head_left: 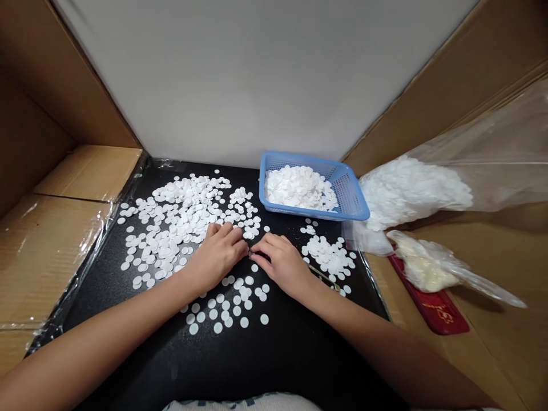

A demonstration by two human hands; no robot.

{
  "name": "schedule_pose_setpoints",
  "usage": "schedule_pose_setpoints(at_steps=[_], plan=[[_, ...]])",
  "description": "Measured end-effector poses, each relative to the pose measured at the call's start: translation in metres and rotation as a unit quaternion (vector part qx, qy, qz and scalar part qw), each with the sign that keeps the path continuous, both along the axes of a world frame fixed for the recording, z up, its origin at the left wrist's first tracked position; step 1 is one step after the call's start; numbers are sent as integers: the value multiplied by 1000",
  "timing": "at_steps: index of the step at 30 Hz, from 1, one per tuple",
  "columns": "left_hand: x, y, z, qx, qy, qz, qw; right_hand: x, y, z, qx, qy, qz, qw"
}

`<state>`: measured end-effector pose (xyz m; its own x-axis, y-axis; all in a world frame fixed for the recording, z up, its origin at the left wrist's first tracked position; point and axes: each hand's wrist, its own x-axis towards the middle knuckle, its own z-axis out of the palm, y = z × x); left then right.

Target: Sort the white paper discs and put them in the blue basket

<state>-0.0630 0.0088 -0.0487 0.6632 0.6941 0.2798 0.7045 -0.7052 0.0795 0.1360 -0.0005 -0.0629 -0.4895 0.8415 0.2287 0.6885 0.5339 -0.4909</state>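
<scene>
My left hand rests over the black tabletop among small round white discs, its fingers curled and pressed together. Close against its fingertips is my right hand, with thumb and fingers pinched. A tiny pale piece shows where the fingertips meet; it is too small and covered to name. Left of and beyond my hands spreads a large pile of white discs. Nearer to me lie scattered loose discs. A smaller heap of discs sits right of my right hand, and a thin metal tool lies partly behind my right wrist.
A blue plastic basket holding many white discs stands at the back against the white wall. To the right are a clear bag of discs, a knotted bag of yellowish contents and a red case. Cardboard borders the left.
</scene>
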Motion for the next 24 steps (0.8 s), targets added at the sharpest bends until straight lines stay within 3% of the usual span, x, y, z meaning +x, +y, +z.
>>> schedule_pose_setpoints(at_steps=[3,6,9,12,14,19,24], plan=[[-4,-4,3,32,19,-43,998,-1,4,1,-42,16,-10,999],[-11,-11,6,12,-2,-40,999,3,7,4,-98,47,-10,994],[-15,-20,10,-83,-56,14,995,7,9,7,-127,68,-2,990],[-17,-27,15,-218,-82,69,970,8,9,11,-130,63,-13,990],[-16,-29,18,-265,-75,90,957,9,9,16,-113,40,-17,993],[-6,-22,20,-231,-63,103,965,37,2,31,-42,-54,-36,997],[10,-2,17,-203,-28,83,975,73,-12,34,-49,-106,-99,988]])
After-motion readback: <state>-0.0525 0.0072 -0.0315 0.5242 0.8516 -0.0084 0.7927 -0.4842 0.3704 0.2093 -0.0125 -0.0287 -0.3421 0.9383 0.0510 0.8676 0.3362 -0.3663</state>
